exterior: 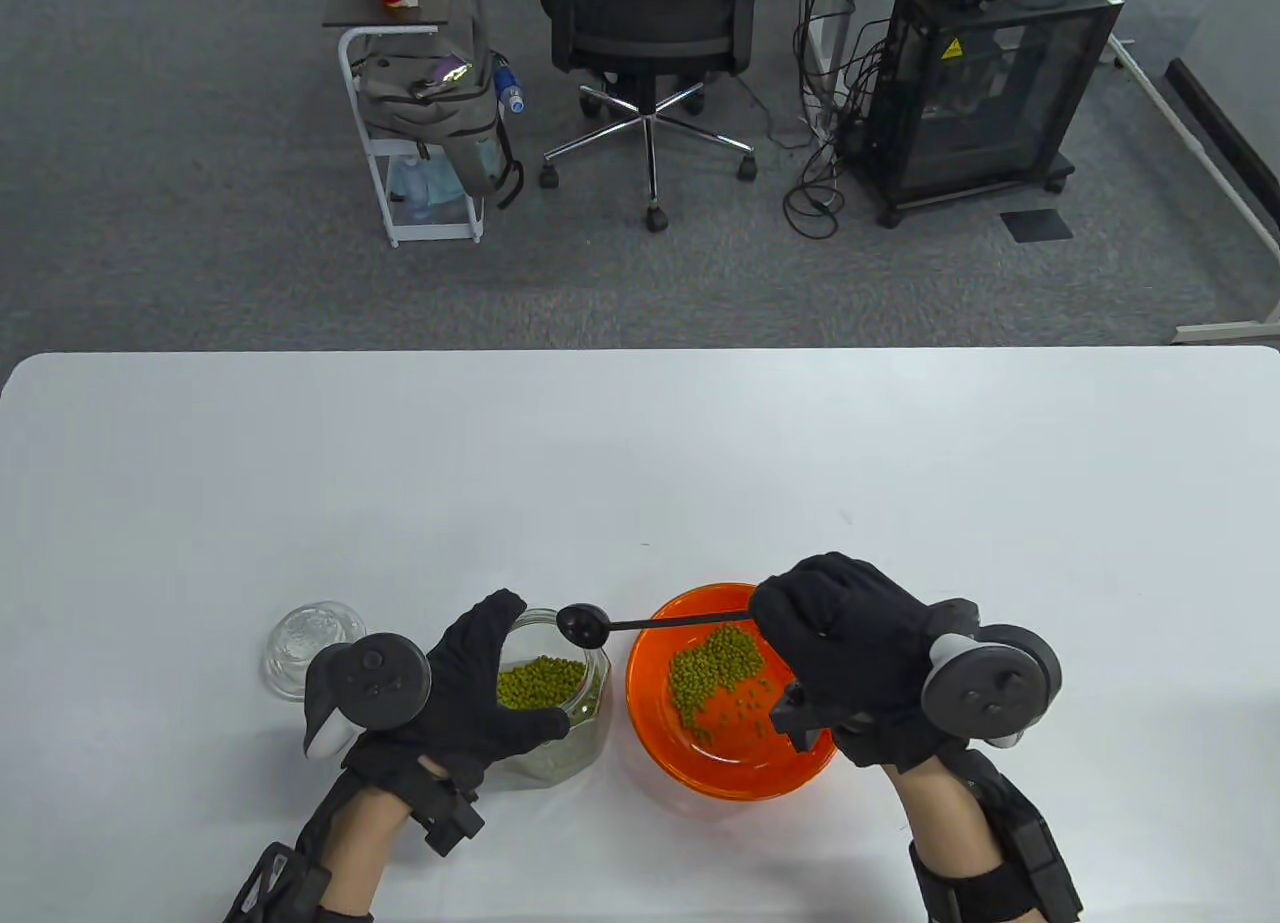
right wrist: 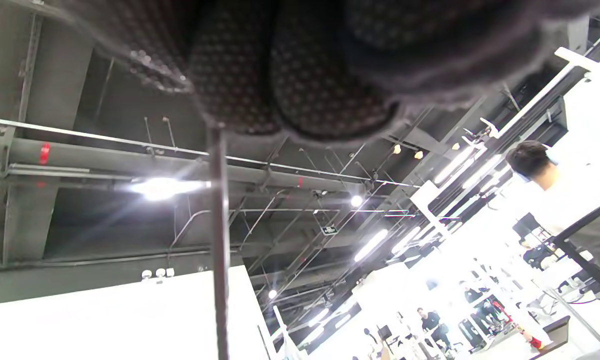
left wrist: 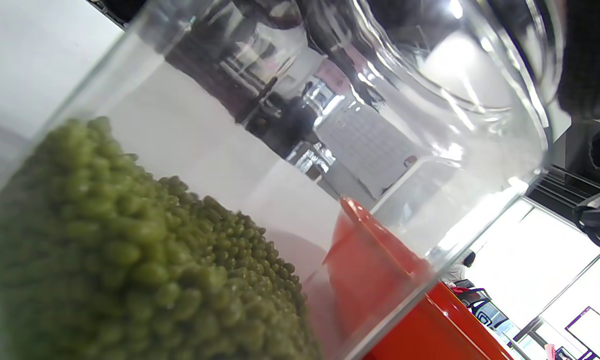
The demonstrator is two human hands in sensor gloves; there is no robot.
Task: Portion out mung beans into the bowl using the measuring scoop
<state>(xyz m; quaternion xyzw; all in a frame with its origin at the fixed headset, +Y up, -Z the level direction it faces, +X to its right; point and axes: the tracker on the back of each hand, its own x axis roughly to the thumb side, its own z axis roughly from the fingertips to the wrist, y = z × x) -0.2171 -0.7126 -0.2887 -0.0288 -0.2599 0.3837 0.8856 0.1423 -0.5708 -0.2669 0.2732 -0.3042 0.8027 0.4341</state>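
Glass jar (exterior: 560,698), lidless, part-filled with mung beans (exterior: 540,683); our left hand (exterior: 470,688) wraps its near side, fingers and thumb curled round the wall. Orange bowl (exterior: 655,738) just beside the jar, holding a loose heap of beans. Black measuring scoop (exterior: 584,624), handle pinched in our right hand (exterior: 850,653), cup over the jar's rim. Glass lid (exterior: 300,648) on the white table (exterior: 640,463), left of the jar.
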